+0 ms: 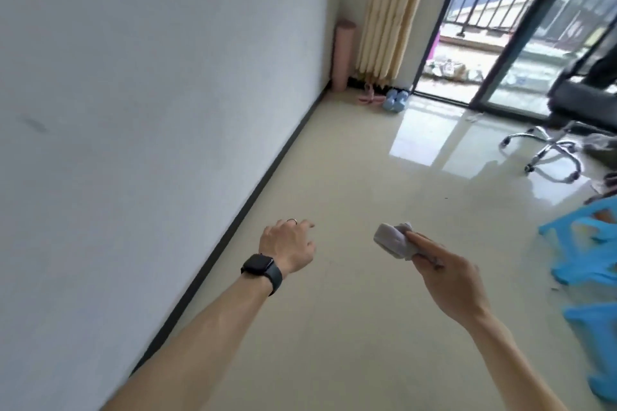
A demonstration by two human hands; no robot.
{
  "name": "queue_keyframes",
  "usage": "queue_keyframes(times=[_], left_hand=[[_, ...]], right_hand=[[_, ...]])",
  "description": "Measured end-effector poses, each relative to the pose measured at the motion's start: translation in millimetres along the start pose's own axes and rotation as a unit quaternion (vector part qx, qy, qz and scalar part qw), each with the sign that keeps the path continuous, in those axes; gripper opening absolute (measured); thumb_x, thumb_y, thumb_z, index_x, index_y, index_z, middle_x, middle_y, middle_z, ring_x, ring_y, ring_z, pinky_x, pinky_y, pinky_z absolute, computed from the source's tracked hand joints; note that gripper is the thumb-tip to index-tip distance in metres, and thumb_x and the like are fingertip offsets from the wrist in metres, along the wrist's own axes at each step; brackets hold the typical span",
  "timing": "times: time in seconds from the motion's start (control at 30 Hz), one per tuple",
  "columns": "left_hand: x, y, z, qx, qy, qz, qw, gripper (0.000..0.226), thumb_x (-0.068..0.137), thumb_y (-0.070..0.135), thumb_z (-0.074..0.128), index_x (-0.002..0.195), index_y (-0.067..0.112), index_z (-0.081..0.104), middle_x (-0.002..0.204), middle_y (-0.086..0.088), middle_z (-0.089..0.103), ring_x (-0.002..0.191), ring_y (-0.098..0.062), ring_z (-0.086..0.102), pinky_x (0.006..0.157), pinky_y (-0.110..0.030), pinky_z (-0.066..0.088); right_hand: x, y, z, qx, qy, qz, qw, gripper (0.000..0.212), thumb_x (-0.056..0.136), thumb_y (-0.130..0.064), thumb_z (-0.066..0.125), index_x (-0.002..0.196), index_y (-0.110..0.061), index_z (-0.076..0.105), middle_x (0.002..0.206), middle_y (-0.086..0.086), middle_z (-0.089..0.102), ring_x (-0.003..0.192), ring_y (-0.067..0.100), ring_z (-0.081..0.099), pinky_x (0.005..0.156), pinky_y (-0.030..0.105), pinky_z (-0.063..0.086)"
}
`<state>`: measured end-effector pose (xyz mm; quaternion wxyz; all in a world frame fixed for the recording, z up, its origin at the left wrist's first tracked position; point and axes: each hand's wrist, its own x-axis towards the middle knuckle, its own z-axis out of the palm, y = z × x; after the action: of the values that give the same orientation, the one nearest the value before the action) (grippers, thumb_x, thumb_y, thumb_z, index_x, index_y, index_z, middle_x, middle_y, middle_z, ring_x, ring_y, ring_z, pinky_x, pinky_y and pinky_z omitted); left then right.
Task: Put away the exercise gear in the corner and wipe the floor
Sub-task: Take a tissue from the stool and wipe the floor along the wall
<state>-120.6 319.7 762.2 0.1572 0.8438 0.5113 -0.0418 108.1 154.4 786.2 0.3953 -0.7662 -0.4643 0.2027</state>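
A rolled pink mat (343, 55) stands upright in the far corner against the wall. On the floor beside it lie a pink strap-like item (369, 97) and a pair of light blue dumbbells (495, 101). My right hand (449, 277) is closed around a folded grey cloth (392, 239), held above the glossy beige floor (350, 177). My left hand (289, 245), with a ring and a black watch on the wrist, hovers over the floor near the baseboard, fingers loosely apart, holding nothing.
A white wall (150, 110) with a dark baseboard runs along the left. Beige curtains (390, 10) hang by an open balcony door (467, 43). An office chair base (542, 152) and a treadmill (587, 90) stand at right, blue plastic stools (587, 243) at near right.
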Motion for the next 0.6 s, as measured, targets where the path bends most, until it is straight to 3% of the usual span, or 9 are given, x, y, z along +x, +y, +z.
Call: queue_keyframes(times=[0.13, 0.3, 0.47, 0.6], left_hand=[[22, 99, -29, 0.014, 0.019, 0.095, 0.995, 0.044, 0.095, 0.041, 0.047, 0.138, 0.034, 0.052, 0.13, 0.003, 0.061, 0.12, -0.019, 0.055, 0.097, -0.035, 0.04], [47, 228, -51, 0.031, 0.046, 0.181, 0.982, 0.039, 0.095, 0.045, 0.048, 0.132, 0.035, 0.056, 0.13, 0.005, 0.062, 0.12, -0.017, 0.054, 0.1, -0.034, 0.042], [68, 335, -64, 0.044, 0.073, 0.222, 0.971, 0.041, 0.096, 0.046, 0.047, 0.135, 0.034, 0.055, 0.134, 0.005, 0.06, 0.12, -0.018, 0.056, 0.103, -0.033, 0.04], [94, 397, -64, 0.051, 0.076, 0.242, 0.966, 0.043, 0.096, 0.046, 0.049, 0.138, 0.035, 0.052, 0.14, 0.006, 0.056, 0.124, -0.018, 0.054, 0.104, -0.034, 0.04]], right_hand=[[-17, 21, -88, 0.014, 0.098, 0.002, 0.995, 0.047, 0.089, -0.001, 0.066, 0.119, -0.037, 0.071, 0.118, -0.039, 0.06, 0.103, -0.023, 0.056, 0.083, -0.004, 0.036], [-30, 61, -195, -0.034, 0.203, -0.006, 0.979, 0.048, 0.085, 0.001, 0.069, 0.117, -0.035, 0.072, 0.11, -0.049, 0.056, 0.095, -0.024, 0.057, 0.082, -0.003, 0.039], [-18, 108, -283, -0.058, 0.266, 0.017, 0.962, 0.045, 0.087, -0.001, 0.068, 0.119, -0.031, 0.072, 0.12, -0.028, 0.06, 0.102, -0.003, 0.06, 0.085, -0.005, 0.035], [1, 155, -331, -0.058, 0.285, 0.048, 0.956, 0.042, 0.087, -0.005, 0.067, 0.12, -0.031, 0.071, 0.126, -0.017, 0.066, 0.111, 0.009, 0.063, 0.096, 0.011, 0.04]])
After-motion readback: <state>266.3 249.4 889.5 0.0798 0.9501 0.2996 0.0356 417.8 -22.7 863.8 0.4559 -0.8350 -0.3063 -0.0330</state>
